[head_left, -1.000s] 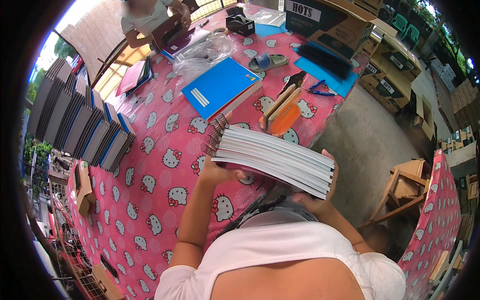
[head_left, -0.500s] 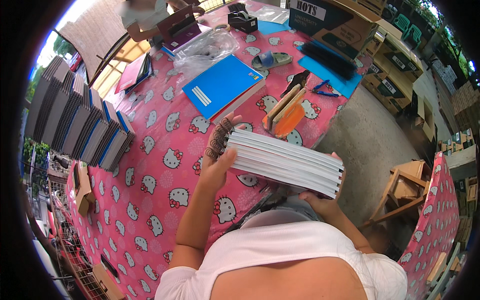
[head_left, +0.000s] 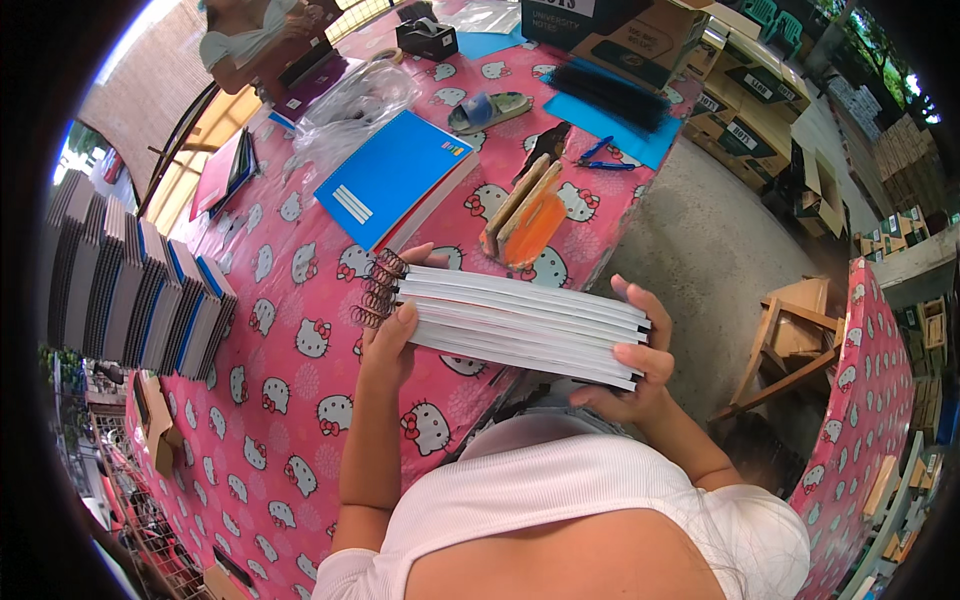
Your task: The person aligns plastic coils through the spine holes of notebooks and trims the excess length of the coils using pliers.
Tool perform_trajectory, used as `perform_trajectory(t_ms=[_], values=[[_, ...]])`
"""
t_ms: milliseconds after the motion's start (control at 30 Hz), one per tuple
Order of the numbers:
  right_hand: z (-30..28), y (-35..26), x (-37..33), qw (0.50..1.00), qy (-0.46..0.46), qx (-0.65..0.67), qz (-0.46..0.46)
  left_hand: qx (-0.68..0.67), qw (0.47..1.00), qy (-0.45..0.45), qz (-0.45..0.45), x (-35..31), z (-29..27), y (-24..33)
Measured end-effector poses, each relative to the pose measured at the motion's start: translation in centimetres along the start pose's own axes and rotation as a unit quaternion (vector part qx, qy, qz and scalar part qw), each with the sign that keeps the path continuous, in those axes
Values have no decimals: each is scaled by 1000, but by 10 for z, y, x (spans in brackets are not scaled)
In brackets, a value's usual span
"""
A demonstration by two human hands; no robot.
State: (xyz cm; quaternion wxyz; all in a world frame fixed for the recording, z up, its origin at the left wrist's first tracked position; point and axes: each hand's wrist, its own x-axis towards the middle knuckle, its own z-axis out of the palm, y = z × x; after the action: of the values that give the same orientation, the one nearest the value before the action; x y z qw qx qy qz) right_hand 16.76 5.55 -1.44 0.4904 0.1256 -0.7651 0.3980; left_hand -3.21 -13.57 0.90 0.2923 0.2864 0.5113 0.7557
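Head view: at the centre of the frame, a bundle of notebooks (head_left: pixel 520 320) is held above the near edge of the table (head_left: pixel 265 440), page edges upward. The left hand (head_left: pixel 390 345) grips the end with the coils (head_left: pixel 376 292), thumb on the near side and fingers behind, which probably keeps the spines together. The right hand (head_left: pixel 640 365) is curled round the other end, fingers across the corners and thumb by the lower edge, likely to stop the loose ends fanning out. Held from both ends, the bundle stays fairly level.

Just above it in the frame, a blue notebook (head_left: pixel 395 175) lies flat on top of a small pile, the steadiest way for it to rest. At the left, stacks (head_left: pixel 140 295) stand packed side by side, seemingly propping one another. Right of the blue notebook, an orange block (head_left: pixel 532 232) and pliers (head_left: pixel 605 162) lie loose, apart from the hands. At the upper right, black strands (head_left: pixel 608 95) lie on a blue sheet (head_left: pixel 655 145), which perhaps keeps them together.
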Motion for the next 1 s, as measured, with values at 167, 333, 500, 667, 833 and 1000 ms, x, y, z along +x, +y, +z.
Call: perform_trajectory(t_ms=[167,333,500,667,833,1000], values=[[6,-13,2,998,30,-9,53,-50,997,52,-27,-8,6,2],[-17,-20,18,985,-86,-139,49,28,992,121,-31,-6,19,24],[-12,-17,20,989,-79,-125,30,30,995,88,26,-1,21,30],[1,-16,13,996,-21,-71,47,6,997,83,0,-2,24,29],[-9,-16,10,994,-45,-75,60,77,994,72,4,-3,16,31],[-2,-15,11,993,-52,-85,59,-70,998,0,9,3,-9,3]])
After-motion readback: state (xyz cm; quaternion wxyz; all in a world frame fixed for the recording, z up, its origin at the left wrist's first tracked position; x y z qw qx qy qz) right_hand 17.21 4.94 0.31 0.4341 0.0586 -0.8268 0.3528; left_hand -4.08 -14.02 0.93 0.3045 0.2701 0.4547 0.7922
